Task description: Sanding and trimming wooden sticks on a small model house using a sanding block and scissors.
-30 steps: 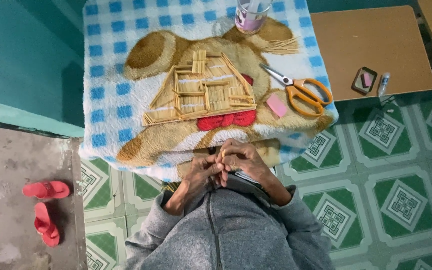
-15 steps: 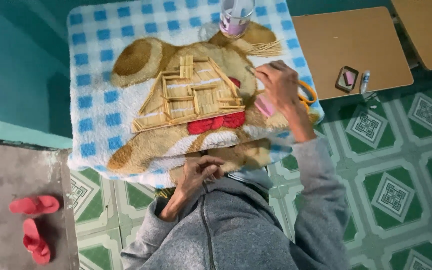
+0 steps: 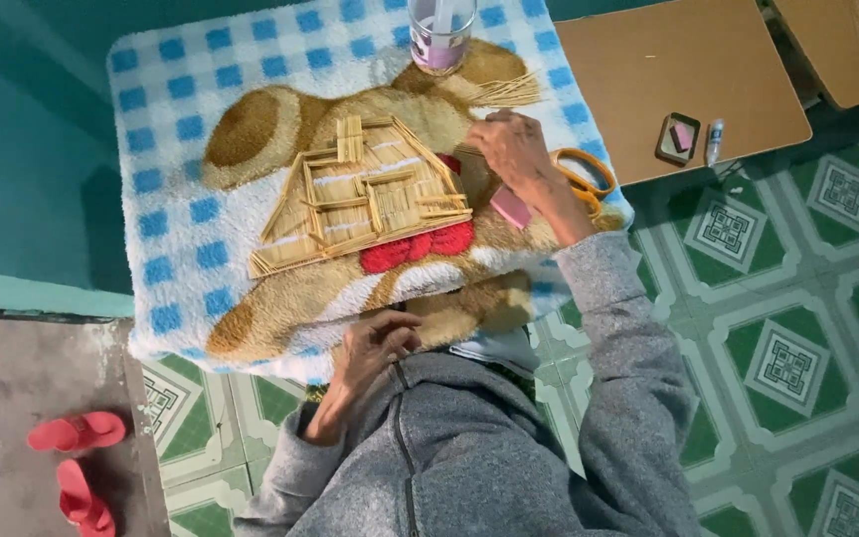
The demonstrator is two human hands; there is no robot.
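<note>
Stick house model (image 3: 360, 194) lies flat on the checked bear blanket (image 3: 181, 109). Right hand (image 3: 511, 149) is curled over thin sticks (image 3: 501, 92) beside orange scissors (image 3: 589, 179) — grip unclear. Left hand (image 3: 375, 348) is loosely closed, empty. Model judged light, brittle — best lifted by its base edge.

Your one head-worn camera looks steeply down from above your chest, fairly near, over the towel-covered tabletop (image 3: 181, 119) ahead and the tiled floor (image 3: 797, 348) to your right.
</note>
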